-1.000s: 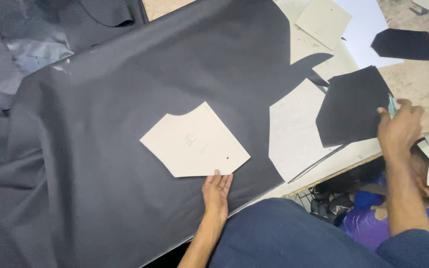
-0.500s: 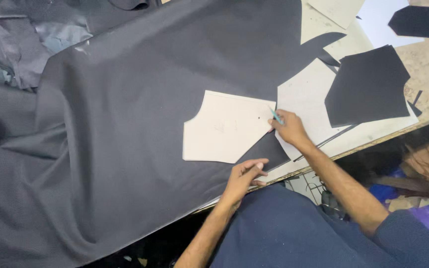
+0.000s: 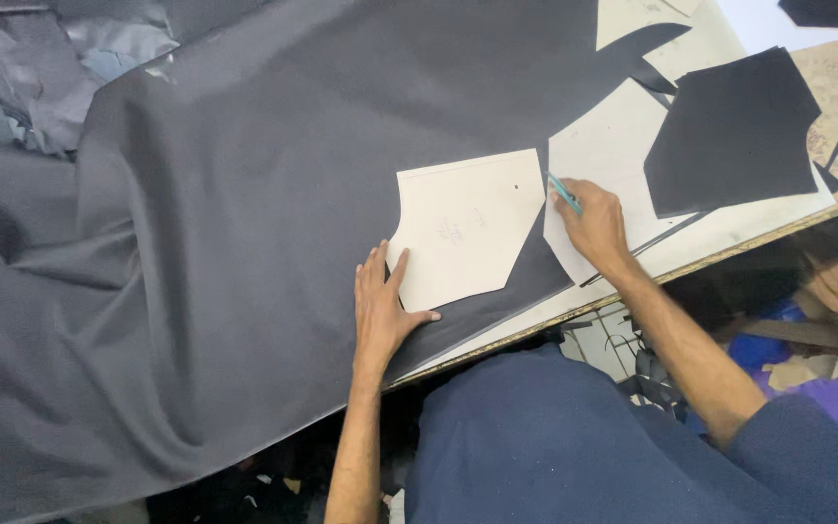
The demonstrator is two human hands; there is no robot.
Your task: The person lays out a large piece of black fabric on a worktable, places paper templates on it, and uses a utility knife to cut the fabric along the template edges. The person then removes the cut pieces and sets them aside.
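Now your left hand (image 3: 380,311) lies flat, fingers spread, on the stiff paper pattern (image 3: 467,228) over smooth dark cloth (image 3: 225,194); your right hand (image 3: 594,225) pinches a teal marker (image 3: 564,193).

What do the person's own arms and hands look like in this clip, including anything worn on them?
Both hands are bare: the left hand and the right hand show no gloves, rings or watch. Both forearms are uncovered. A dark navy blue sleeve ends near the right elbow, matching the navy garment over the body.
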